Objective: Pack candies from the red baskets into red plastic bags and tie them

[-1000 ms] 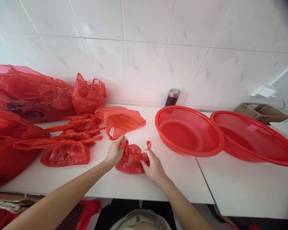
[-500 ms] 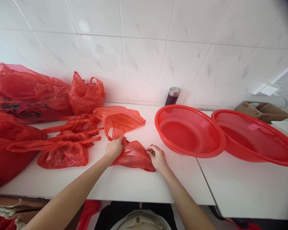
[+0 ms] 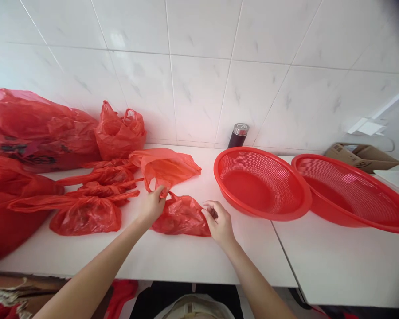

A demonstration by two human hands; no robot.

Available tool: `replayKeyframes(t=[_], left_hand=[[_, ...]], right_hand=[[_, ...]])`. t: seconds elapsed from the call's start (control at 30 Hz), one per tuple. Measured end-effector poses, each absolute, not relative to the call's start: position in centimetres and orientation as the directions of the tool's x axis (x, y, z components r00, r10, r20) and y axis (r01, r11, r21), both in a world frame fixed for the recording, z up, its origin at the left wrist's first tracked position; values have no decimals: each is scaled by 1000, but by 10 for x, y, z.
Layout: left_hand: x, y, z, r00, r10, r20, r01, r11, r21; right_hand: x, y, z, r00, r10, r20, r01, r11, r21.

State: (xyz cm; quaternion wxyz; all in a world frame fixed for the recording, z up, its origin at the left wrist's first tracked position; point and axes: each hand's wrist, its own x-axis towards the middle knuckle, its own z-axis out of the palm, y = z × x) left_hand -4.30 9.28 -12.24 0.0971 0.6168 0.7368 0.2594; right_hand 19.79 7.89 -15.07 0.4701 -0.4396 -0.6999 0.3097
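My left hand (image 3: 153, 206) is closed on the gathered top of a red plastic bag (image 3: 182, 217), which lies on the table in front of me. Creased and slightly bulging, the bag has contents I cannot make out. My right hand (image 3: 219, 221) is beside the bag's right edge, fingers curled and thumb a little apart, with nothing visible between them. Just behind, a loose, flattened red plastic bag (image 3: 169, 166) lies close to my left hand. To the left rest knotted red bags (image 3: 88, 215) with long twisted handles.
Two red plastic colanders (image 3: 262, 186) stand on the right, rims touching. Behind them are a dark flask (image 3: 237, 136) and a cardboard box (image 3: 361, 157). Large filled red bags (image 3: 36, 133) crowd the far left, and a smaller upright bag (image 3: 121, 133) leans near the tiled wall.
The bag's right side has gone from stretched smooth to crumpled, and my right hand has come off it. My left hand has shifted slightly left and away from me with the bag's top.
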Motion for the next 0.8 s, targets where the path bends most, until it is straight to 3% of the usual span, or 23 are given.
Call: replayKeyframes(t=[0.1, 0.27, 0.37, 0.47, 0.63, 0.8], left_hand=[[-44, 77, -112, -299, 906, 301, 773, 45, 633], [-35, 43, -124, -345, 878, 332, 633, -44, 773], [-32, 32, -136, -391, 867, 310, 555, -46, 830], [-32, 31, -142, -431, 857, 283, 495, -38, 868], [-41, 41, -142, -483, 844, 234, 449, 10, 894], [-52, 52, -148, -513, 836, 193, 460, 79, 884]], right_hand=[[194, 69, -138, -190, 839, 510, 280, 544, -791], [194, 68, -147, -333, 905, 264, 412, 391, -823], [198, 69, -154, -359, 911, 202, 577, 386, -720], [204, 63, -153, -396, 885, 246, 662, 461, -591], [218, 39, -140, -484, 802, 350, 540, 588, -602], [240, 19, -141, -452, 819, 353, 523, 564, -639]])
